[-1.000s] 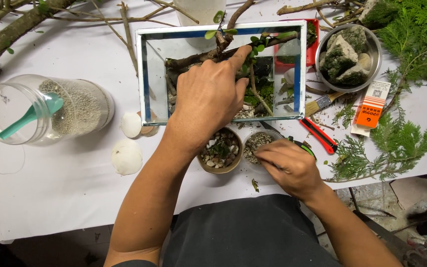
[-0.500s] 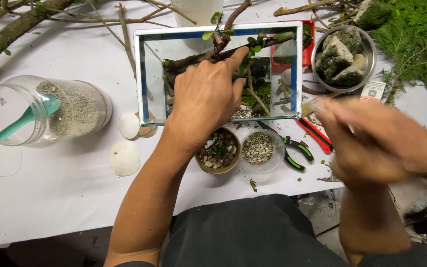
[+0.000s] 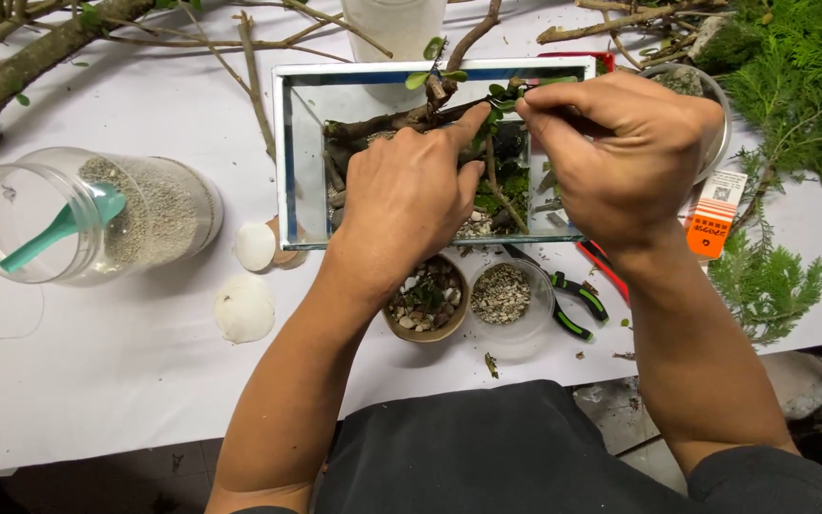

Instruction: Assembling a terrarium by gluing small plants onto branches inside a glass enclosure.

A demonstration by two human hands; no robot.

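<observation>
A rectangular glass tank point(image 3: 283, 143) stands on the white table, with a dark branch point(image 3: 382, 124), moss and pebbles inside it. My left hand point(image 3: 411, 205) reaches into the tank, its index finger and thumb closed around the branch's upright stem. My right hand point(image 3: 625, 152) hovers over the tank's right half. Its fingertips pinch the small green leafy twig point(image 3: 511, 95) at the top of the branch, right by my left index fingertip. What lies under both hands inside the tank is hidden.
A clear jar point(image 3: 145, 214) of grit with a teal scoop point(image 3: 64, 228) lies at left, next to two shells point(image 3: 244, 309). A pebble bowl point(image 3: 425, 300), a grit cup point(image 3: 503, 295) and green-handled pliers point(image 3: 577, 300) sit before the tank. Fern sprigs point(image 3: 773, 276), an orange packet point(image 3: 711, 224) and a moss bowl point(image 3: 711, 95) are at right.
My right hand left the pliers on the table near my body and rose to the tank, where it now pinches the leafy twig. My left hand stayed on the branch.
</observation>
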